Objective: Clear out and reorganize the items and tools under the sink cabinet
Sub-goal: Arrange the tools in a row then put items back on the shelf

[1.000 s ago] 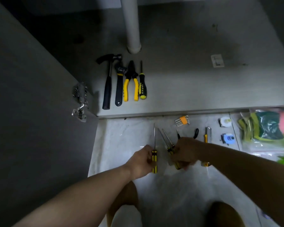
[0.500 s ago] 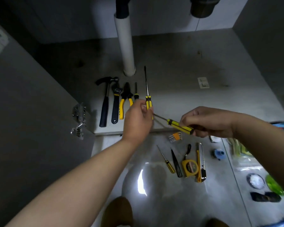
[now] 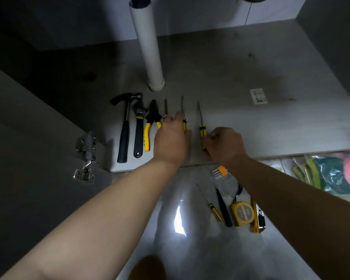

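Two hands reach over the cabinet floor (image 3: 251, 128). The left hand (image 3: 171, 138) grasps the long screwdriver (image 3: 183, 110); the right hand (image 3: 223, 144) pinches the short screwdriver (image 3: 201, 124).

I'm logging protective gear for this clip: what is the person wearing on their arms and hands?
Nothing that shows. The left forearm and right forearm are bare to the frame's edge, with no sleeves in view. The left hand and right hand wear no gloves; no watch, bracelet or ring is visible.
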A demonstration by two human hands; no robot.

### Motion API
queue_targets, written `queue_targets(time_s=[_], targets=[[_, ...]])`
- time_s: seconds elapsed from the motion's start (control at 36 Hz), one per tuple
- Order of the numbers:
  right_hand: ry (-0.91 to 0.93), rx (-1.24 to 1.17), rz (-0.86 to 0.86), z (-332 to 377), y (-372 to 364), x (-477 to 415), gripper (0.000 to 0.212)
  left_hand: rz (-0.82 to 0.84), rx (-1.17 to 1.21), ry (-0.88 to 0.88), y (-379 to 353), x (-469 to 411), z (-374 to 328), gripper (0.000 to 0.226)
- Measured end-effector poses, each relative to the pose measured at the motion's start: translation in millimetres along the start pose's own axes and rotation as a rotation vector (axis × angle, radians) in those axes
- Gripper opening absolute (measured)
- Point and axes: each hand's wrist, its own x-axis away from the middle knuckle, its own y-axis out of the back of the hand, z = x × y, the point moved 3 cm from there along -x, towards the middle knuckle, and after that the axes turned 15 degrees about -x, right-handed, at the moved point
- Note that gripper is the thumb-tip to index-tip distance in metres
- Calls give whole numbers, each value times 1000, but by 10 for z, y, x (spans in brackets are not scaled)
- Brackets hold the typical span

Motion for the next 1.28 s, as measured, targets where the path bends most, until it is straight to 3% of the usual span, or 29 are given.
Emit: queue_targets(time_s=[0.11,0.22,0.39,0.58,1.08,1.28], targets=[[23,59,-78,-27,-123,-29,15,-1,25,-118,-20,109,-7,39],[51,83,-86,0,-173,-53,23,-21,-163,-268,-39,195,63,41],[125,85,-27,32,-233,-87,39,0,-208,-251,-83,187,98,60],[177,72,6,21,-316,-109,53,-27,-285,-232,-104,84,122,48],[228,92,50,61,-474,-86,61,-98,-299,-175,-179,193,398,44],[259,67,208,-18,-294,27,62,-132,-259,-191,-128,275,373,48]])
